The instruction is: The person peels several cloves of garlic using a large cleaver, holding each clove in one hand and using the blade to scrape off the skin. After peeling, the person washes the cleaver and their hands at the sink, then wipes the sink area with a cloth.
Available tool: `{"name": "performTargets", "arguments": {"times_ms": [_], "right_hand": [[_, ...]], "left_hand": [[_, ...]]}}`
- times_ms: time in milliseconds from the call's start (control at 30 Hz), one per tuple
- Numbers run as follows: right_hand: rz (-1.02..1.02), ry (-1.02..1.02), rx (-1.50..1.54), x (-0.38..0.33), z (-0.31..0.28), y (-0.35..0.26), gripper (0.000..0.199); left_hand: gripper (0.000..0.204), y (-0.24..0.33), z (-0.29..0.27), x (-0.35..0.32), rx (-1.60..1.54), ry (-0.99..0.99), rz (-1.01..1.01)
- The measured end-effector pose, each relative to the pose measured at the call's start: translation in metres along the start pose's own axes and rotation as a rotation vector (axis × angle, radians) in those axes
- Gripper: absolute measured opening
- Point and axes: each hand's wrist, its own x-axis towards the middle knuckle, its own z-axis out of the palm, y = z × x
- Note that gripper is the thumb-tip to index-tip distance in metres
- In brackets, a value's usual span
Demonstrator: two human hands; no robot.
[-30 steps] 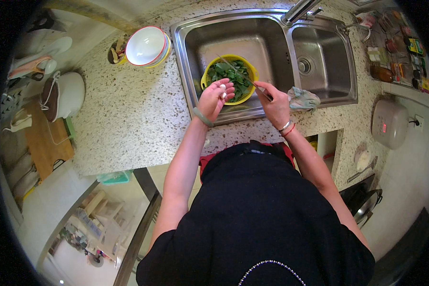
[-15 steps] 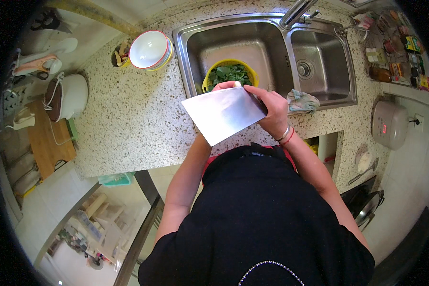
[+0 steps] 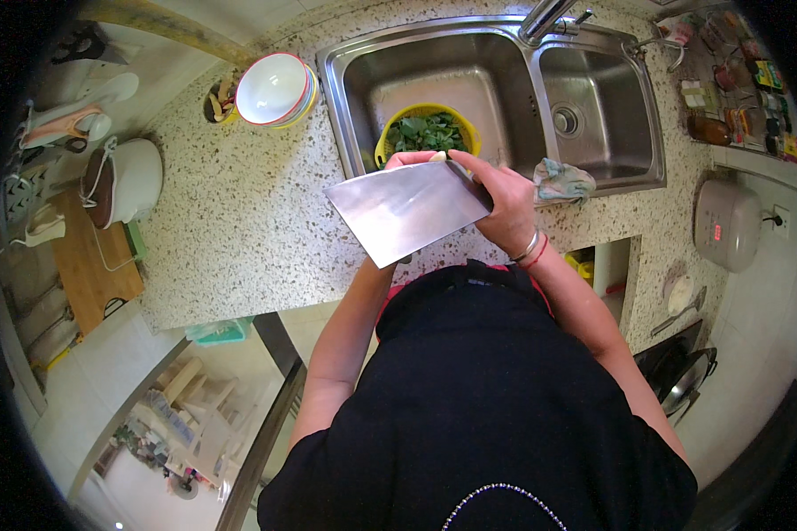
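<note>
Plainly crosswise: rectangular steel cleaver (image 3: 407, 214) at frame centre

Its long axis points left, slightly down; the right hand (image 3: 509, 205) has fingers clamped on its right end. Behind, the left hand (image 3: 413, 158) is mostly hidden, its grip unclear. Farther, upper centre: a round yellow colander (image 3: 383, 143).

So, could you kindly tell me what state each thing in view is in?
Cleaver: gripped in the right hand
Left hand: mostly hidden behind the cleaver
White piece: at the cleaver's upper edge
Colander: upright in the larger basin
Leaves: piled in the colander
Bowls: stacked, upright
Cloth: crumpled
Faucet: no flow visible
</note>
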Motion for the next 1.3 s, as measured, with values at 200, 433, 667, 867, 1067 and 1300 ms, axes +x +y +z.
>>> {"name": "performTargets", "arguments": {"times_ms": [200,433,667,867,1067,1300], "right_hand": [[0.02,-0.03,-0.025,-0.004,0.004,0.009,0.058],[0.039,-0.036,-0.045,-0.008,0.006,0.019,0.057],[0.039,-0.106,-0.092,-0.008,0.008,0.016,0.055],[-0.001,-0.095,-0.015,-0.009,0.014,0.018,0.053],[0.03,-0.066,-0.043,-0.014,0.017,0.02,0.053],[0.007,-0.118,-0.057,-0.01,0.016,0.019,0.051]], "left_hand": [[0.03,0.005,-0.001,-0.002,0.006,-0.034,0.052],[0.022,-0.016,-0.015,0.006,-0.014,-0.053,0.132],[0.022,-0.023,-0.022,0.008,-0.032,-0.102,0.043],[0.023,-0.026,-0.027,0.009,0.176,-0.147,0.272],[0.026,-0.033,-0.031,0.009,0.186,-0.128,0.221],[0.028,-0.027,-0.028,0.01,0.218,-0.126,0.274]]}}
